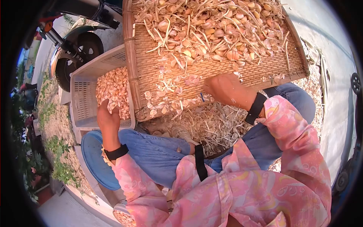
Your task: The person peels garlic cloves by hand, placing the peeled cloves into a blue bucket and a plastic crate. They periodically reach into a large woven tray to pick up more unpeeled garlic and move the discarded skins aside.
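Observation:
My left hand [108,119] is at the near edge of the peeled garlic cloves [113,89] in a white plastic crate [85,120]. Its thumb and forefinger are apart, and nothing shows between them. My right hand [224,87] is curled at the near edge of a woven tray [155,72]. A small blue strip [202,97] shows just beside its fingers; whether the hand holds it, or anything else, is hidden. Papery skins and bits of stem [166,89] lie to the left of this hand. Farther back on the tray is a heap of garlic cloves with dry stalks [219,32].
A blue round lid or basin [97,160] is beside my left knee. Below the tray, dry stalks and skins [211,123] cover the ground. A black wheel [85,49] stands behind the crate. Another container of cloves [124,218] sits at the bottom left.

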A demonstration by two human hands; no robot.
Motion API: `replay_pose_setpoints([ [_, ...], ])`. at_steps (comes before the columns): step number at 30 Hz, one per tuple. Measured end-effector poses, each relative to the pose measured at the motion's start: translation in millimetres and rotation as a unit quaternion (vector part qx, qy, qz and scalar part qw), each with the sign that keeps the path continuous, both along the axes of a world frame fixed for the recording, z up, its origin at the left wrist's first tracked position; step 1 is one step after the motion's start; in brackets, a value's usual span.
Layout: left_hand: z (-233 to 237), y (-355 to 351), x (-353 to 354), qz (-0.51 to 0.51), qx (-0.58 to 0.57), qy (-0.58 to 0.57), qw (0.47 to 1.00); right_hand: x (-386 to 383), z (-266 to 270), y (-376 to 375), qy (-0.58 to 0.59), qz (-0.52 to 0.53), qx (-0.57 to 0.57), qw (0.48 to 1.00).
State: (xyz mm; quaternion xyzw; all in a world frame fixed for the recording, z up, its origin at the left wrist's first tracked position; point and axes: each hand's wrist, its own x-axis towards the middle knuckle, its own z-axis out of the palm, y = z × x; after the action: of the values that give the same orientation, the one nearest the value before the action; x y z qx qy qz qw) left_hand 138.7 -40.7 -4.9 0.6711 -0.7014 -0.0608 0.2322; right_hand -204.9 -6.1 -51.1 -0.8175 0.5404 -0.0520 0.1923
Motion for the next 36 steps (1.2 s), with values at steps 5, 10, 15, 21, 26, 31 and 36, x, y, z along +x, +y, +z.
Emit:
replay_pose_setpoints([
  [5,-2.5,-37.6,-103.7,-0.113,0.114,0.133,0.978,13.6,-12.2,5.0,-0.031,0.021,-0.043,0.998],
  [10,-62.7,-76.6,-166.0,-0.220,0.083,0.005,0.972,4.4,-14.6,-0.6,-0.057,0.025,-0.060,0.996],
  [15,-40.2,-56.6,-153.1,-0.143,0.144,-0.115,0.972,3.2,-14.4,0.6,-0.077,0.015,-0.086,0.993],
  [21,-61.4,-50.8,-158.6,-0.257,0.009,-0.037,0.966,2.5,-16.5,-0.2,-0.082,0.003,-0.079,0.993],
  [26,-80.2,-56.5,-139.7,-0.202,0.026,0.015,0.979,1.6,-12.8,-6.6,-0.154,-0.036,-0.031,0.987],
  [31,-66.4,-56.0,-135.6,-0.126,0.164,0.225,0.952,5.6,-11.6,-11.9,-0.272,-0.070,-0.012,0.960],
  [36,-26.7,-14.6,-158.4,-0.119,0.299,0.660,0.679,15.0,4.0,-16.6,-0.509,-0.141,0.088,0.845],
])
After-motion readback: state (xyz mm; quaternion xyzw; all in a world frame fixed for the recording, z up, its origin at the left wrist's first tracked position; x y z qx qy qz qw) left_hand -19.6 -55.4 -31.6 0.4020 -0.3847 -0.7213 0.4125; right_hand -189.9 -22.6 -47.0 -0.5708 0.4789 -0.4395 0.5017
